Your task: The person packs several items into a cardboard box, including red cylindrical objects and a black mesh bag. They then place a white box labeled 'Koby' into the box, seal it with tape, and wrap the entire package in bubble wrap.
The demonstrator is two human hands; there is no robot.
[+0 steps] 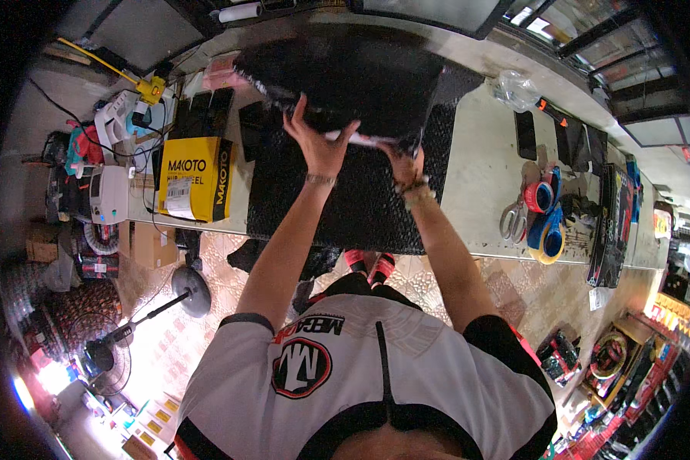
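A large black-wrapped package (345,80), its exact kind unclear, is raised over the bench at the centre. My left hand (319,141) holds its near left edge, fingers spread and thumb pointing right. At the near right edge, my right hand (403,164) grips it, with the fingers partly hidden and blurred. Beneath both hands a sheet of black bubble wrap (345,195) lies across the bench and hangs at its near edge. A strip of white shows along the package's near side, between my hands.
Left on the bench stands a yellow Makoto box (192,178), beside a white label printer (109,194). To the right lie scissors (513,223), tape rolls (546,230), a black phone (525,135) and an orange-and-black cutter (552,112). A pedestal fan (106,356) stands on the floor at left.
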